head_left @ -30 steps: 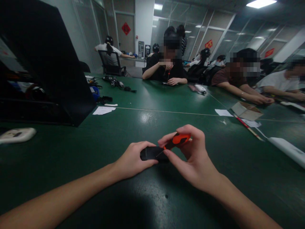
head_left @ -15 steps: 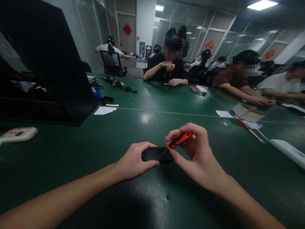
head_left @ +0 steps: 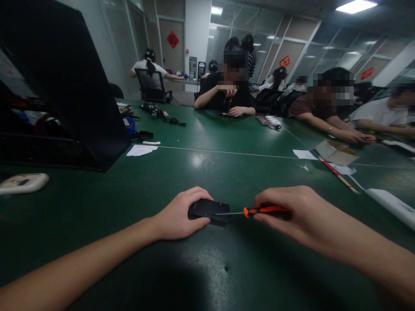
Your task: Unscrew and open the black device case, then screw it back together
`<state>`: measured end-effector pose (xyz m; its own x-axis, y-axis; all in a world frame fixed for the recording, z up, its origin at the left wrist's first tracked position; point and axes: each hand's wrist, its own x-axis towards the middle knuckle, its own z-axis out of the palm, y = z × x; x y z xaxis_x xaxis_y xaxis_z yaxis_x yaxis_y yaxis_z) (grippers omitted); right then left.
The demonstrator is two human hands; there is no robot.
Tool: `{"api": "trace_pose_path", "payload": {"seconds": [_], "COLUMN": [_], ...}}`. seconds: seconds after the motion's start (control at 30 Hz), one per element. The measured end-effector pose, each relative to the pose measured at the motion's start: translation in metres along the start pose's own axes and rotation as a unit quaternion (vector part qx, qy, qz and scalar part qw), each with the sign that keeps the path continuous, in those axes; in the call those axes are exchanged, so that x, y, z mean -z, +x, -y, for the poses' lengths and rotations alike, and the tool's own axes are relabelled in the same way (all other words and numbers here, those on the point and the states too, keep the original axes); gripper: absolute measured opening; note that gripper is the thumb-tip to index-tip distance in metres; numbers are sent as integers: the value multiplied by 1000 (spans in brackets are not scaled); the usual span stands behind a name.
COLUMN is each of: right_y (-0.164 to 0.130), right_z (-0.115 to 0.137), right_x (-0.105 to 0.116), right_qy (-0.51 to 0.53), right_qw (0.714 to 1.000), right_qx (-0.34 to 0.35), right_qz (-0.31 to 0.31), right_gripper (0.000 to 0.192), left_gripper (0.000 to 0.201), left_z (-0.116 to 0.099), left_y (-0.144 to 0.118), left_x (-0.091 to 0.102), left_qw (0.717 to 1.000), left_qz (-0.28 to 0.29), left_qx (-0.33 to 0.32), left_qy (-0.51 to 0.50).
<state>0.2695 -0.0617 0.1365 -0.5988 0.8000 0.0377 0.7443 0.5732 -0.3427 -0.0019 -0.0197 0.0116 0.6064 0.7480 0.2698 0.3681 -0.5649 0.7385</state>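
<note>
The person appears to be working on the small flat black device [head_left: 207,209] with the orange-and-black-handled screwdriver [head_left: 259,211]. The left hand [head_left: 180,214] pins the device to the dark green tabletop [head_left: 227,168], fingers curled over its near-left end. The right hand [head_left: 292,211] has its grip closed around the handle, the shaft lying almost flat and its tip resting on the device's right part. The next move likely calls for seating the tip squarely while the device stays steady.
</note>
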Motion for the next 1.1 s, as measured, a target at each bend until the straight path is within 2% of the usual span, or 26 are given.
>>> {"api": "trace_pose_path", "payload": {"seconds": [0.13, 0.3, 0.57, 1.1], "right_y": [-8, -12, -6, -7], "right_z": [-14, -24, -21, -30], "right_x": [12, 19, 13, 15], "right_qy": [-11, -33, 14, -11], "right_qw": [1000, 999, 999, 999], "right_qx": [7, 9, 13, 17], "right_qz": [17, 24, 28, 37], "right_gripper": [21, 24, 23, 23], "left_gripper": [46, 35, 36, 34], "left_z": [0, 1, 2, 3], "left_y": [1, 4, 4, 4], "left_x": [-5, -7, -7, -7], "left_qw": [1000, 1000, 1000, 1000], "left_qz": [-18, -5, -1, -2], "left_qx": [2, 10, 10, 8], "left_qy": [-4, -13, -12, -19]}}
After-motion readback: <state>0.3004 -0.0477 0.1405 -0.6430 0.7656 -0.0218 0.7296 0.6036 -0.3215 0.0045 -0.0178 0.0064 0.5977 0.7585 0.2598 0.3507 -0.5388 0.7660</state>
